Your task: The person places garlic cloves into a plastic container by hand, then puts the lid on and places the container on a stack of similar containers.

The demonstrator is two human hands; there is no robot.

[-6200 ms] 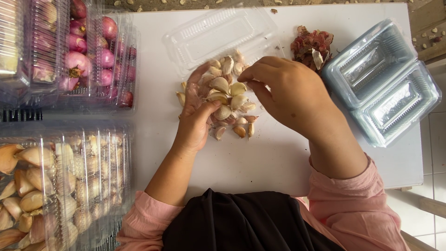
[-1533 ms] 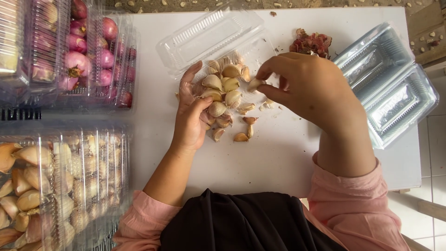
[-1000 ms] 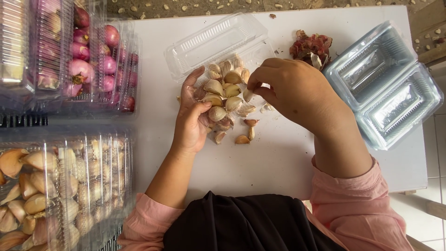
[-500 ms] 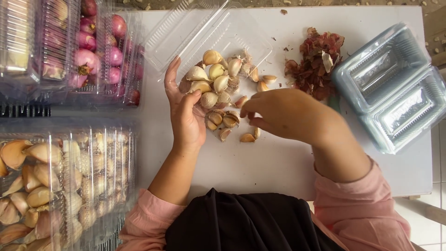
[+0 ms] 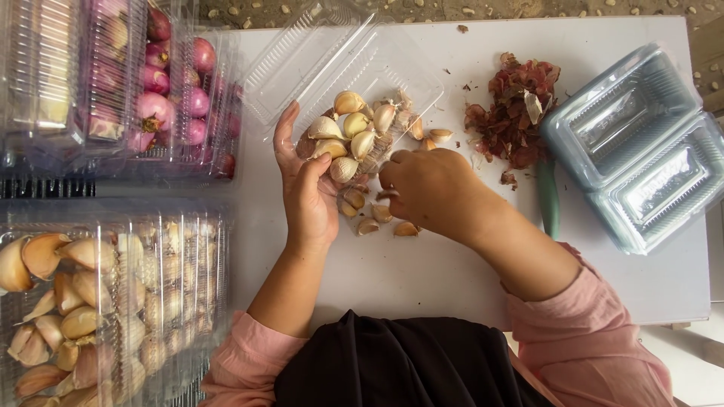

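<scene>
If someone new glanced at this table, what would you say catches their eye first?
Most striking is the pile of garlic cloves at the table's middle, with the left hand cupped beside it and the right hand over its near edge. Next come the red onion skins further right, and the stacked clear boxes of red onions at far left.

Two hands, left (image 5: 311,197) and right (image 5: 427,190). About fifteen loose garlic cloves (image 5: 354,139). One open clear box (image 5: 339,60). One stack of blue-grey trays (image 5: 641,143). One heap of red peels (image 5: 519,113). One green handle (image 5: 548,200).
</scene>
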